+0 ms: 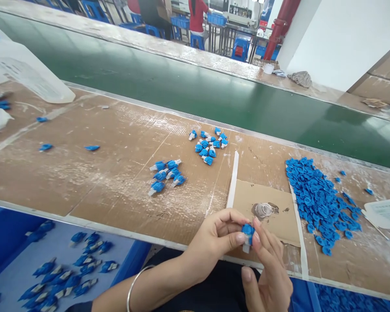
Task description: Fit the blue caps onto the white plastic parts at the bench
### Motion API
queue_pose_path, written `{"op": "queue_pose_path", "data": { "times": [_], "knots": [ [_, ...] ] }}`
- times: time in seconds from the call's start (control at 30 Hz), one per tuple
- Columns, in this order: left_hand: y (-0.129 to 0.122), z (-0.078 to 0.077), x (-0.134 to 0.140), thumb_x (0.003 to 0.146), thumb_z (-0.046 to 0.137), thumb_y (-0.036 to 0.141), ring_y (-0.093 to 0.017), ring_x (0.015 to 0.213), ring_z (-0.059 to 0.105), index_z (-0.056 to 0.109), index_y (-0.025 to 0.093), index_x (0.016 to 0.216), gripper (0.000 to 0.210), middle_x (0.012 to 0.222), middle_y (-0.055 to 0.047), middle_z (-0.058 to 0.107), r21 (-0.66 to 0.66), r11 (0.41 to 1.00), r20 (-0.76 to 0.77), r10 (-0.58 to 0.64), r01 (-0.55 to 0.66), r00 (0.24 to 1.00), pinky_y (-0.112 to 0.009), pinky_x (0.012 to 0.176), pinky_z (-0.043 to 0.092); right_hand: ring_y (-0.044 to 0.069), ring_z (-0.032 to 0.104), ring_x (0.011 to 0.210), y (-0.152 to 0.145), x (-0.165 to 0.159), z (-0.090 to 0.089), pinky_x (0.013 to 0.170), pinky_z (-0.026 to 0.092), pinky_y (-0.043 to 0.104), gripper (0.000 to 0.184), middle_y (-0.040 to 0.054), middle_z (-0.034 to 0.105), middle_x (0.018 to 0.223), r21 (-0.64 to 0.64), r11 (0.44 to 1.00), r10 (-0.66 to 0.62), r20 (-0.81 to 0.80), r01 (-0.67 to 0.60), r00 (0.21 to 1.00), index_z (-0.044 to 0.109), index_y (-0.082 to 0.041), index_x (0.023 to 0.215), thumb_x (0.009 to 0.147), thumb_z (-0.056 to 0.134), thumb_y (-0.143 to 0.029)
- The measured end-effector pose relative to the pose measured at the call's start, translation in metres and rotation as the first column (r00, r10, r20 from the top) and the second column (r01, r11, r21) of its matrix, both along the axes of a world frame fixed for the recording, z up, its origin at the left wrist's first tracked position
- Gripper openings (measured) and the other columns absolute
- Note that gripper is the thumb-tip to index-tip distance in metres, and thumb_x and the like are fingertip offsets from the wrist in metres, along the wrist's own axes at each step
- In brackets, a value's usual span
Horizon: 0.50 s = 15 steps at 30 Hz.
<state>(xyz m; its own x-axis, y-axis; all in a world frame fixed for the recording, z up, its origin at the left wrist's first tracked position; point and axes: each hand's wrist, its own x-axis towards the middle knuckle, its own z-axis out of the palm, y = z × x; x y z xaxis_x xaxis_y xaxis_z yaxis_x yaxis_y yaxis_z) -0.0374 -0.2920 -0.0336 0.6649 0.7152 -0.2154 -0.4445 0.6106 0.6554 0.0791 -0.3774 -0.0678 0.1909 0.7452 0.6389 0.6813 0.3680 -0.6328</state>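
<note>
Near the front edge of the table, a small blue part with a whitish stem (247, 230) is held up between both hands. My left hand (208, 240), with a bangle on its wrist, pinches it between thumb and fingers from the left. The fingers of my right hand (269, 260) press on it from the right, while that thumb stands apart lower down. Just beyond the hands, a small clear round cup (263, 210) sits on a stained cardboard sheet (282, 221). To the right lies a big heap of loose blue pieces (318, 199).
Two clusters of blue-and-white parts (165, 173) lie mid-table. A blue bin (126, 273) at lower left holds more. A green conveyor belt (182, 76) runs behind the table. Cut plastic jugs (35, 69) stand at left, and a white plastic scoop (385, 212) lies at right.
</note>
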Motion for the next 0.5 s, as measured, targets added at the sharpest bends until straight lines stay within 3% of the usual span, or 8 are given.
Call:
{"op": "queue_pose_path", "data": {
  "times": [0.1,0.17,0.2,0.27,0.33,0.4,0.43,0.5],
  "knots": [
    [0.011,0.003,-0.013,0.074,0.085,0.033,-0.014,0.073,0.062,0.070,0.018,0.094,0.029,0.082,-0.003,0.066,0.002,0.996,-0.074,-0.085,0.085,0.994,-0.020,0.061,0.052,0.031,0.040,0.136,-0.005,0.013,0.008,0.104,0.040,0.047,0.047,0.0043,0.047,0.145,-0.075,0.997,0.023,0.058,-0.018,0.998,0.045,-0.029,0.145,0.099,0.049,-0.027],
    [0.026,0.008,-0.030,0.074,0.084,0.034,-0.016,0.075,0.062,0.070,0.019,0.094,0.029,0.085,-0.004,0.067,0.038,0.996,-0.171,-0.069,0.076,0.983,-0.021,0.059,0.051,0.028,0.047,0.131,-0.014,0.034,0.015,0.104,0.041,0.042,0.046,0.0027,0.050,0.142,-0.067,0.993,-0.096,0.078,0.101,0.992,0.049,-0.032,0.142,0.097,0.055,-0.022],
    [0.035,0.012,-0.042,0.073,0.084,0.033,-0.017,0.076,0.062,0.070,0.019,0.094,0.029,0.087,-0.004,0.068,0.085,0.996,-0.242,-0.015,0.036,0.970,-0.021,0.059,0.051,0.026,0.054,0.123,-0.019,0.047,0.018,0.102,0.042,0.039,0.043,0.0025,0.055,0.136,-0.053,0.976,-0.205,0.087,0.210,0.975,0.054,-0.032,0.138,0.096,0.058,-0.020],
    [0.056,0.020,-0.069,0.070,0.085,0.034,-0.017,0.075,0.060,0.071,0.020,0.093,0.030,0.087,-0.003,0.068,0.240,0.963,-0.352,0.207,-0.126,0.913,-0.021,0.060,0.049,0.024,0.062,0.106,-0.028,0.077,0.022,0.096,0.044,0.036,0.030,0.0032,0.065,0.118,-0.031,0.901,-0.425,0.130,0.432,0.896,0.064,-0.029,0.125,0.096,0.061,-0.021],
    [0.081,0.026,-0.098,0.068,0.082,0.030,-0.016,0.078,0.059,0.070,0.021,0.090,0.027,0.092,0.000,0.068,0.354,0.885,-0.451,0.444,-0.301,0.774,-0.022,0.064,0.048,0.024,0.064,0.095,-0.032,0.108,0.020,0.092,0.045,0.036,0.018,0.0044,0.068,0.105,-0.026,0.838,-0.527,0.222,0.545,0.820,0.070,-0.024,0.113,0.097,0.062,-0.026],
    [0.107,0.027,-0.125,0.071,0.076,0.023,-0.013,0.079,0.055,0.066,0.022,0.091,0.022,0.091,0.005,0.066,0.466,0.802,-0.546,0.593,-0.374,0.591,-0.021,0.071,0.045,0.024,0.064,0.091,-0.029,0.137,0.015,0.090,0.045,0.036,0.017,0.0049,0.069,0.100,-0.039,0.841,-0.501,0.323,0.540,0.803,0.072,-0.022,0.105,0.098,0.060,-0.033],
    [0.121,0.025,-0.136,0.075,0.072,0.023,-0.013,0.080,0.054,0.064,0.022,0.093,0.020,0.090,0.005,0.065,0.551,0.755,-0.583,0.653,-0.356,0.483,-0.022,0.074,0.044,0.024,0.064,0.090,-0.025,0.150,0.012,0.089,0.046,0.037,0.020,0.0048,0.069,0.100,-0.060,0.859,-0.456,0.360,0.508,0.814,0.072,-0.022,0.103,0.098,0.059,-0.037],
    [0.149,0.018,-0.154,0.079,0.067,0.029,-0.015,0.082,0.055,0.062,0.020,0.099,0.022,0.089,0.004,0.064,0.680,0.708,-0.651,0.703,-0.191,0.287,-0.025,0.080,0.043,0.026,0.065,0.088,-0.016,0.173,0.004,0.087,0.048,0.041,0.029,0.0044,0.070,0.099,-0.146,0.893,-0.354,0.355,0.426,0.865,0.073,-0.024,0.098,0.095,0.058,-0.048]
  ]
}}
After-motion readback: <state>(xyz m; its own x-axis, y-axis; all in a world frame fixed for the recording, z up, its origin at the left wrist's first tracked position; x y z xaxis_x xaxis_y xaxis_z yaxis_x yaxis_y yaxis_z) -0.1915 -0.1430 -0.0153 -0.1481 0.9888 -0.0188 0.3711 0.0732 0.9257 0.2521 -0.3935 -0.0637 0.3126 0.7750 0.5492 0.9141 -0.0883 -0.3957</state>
